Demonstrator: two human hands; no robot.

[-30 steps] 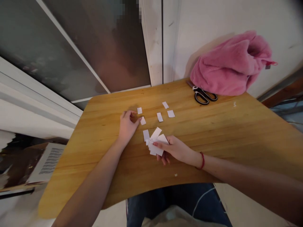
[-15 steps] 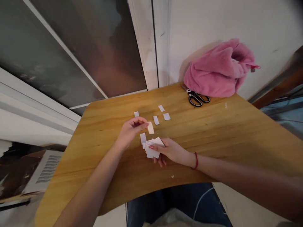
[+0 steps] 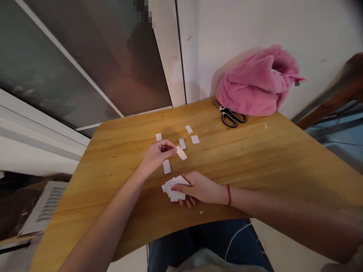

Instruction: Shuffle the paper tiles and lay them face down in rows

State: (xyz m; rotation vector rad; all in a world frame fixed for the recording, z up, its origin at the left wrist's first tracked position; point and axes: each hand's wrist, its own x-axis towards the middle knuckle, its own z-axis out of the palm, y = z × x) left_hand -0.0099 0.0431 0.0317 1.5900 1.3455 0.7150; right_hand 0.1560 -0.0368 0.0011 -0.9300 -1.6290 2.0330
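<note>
My left hand (image 3: 159, 155) pinches one small white paper slip (image 3: 182, 153) by its corner, above the wooden table (image 3: 227, 162). Closer to my body, my right hand (image 3: 200, 187) grips a loose, fanned stack of paper slips (image 3: 176, 189), its thumb pressed on top. Several single slips lie spread on the wood. One paper slip (image 3: 166, 166) sits just below my left hand, and another paper slip (image 3: 159, 136) shows just beyond it. Farther right are a narrow slip (image 3: 182, 143), a small slip (image 3: 189, 129) and a squarish slip (image 3: 195, 139).
Black-handled scissors (image 3: 233, 116) lie at the back of the table, blades partly under a pink plush bundle (image 3: 259, 83) against the wall. Sliding door panels (image 3: 127, 68) border the far left side. A box (image 3: 42, 207) stands low at the left.
My right hand has drawn the stack toward my body and slightly left, away from the slip lying beside it. The slip in my left hand has turned to a more slanted angle.
</note>
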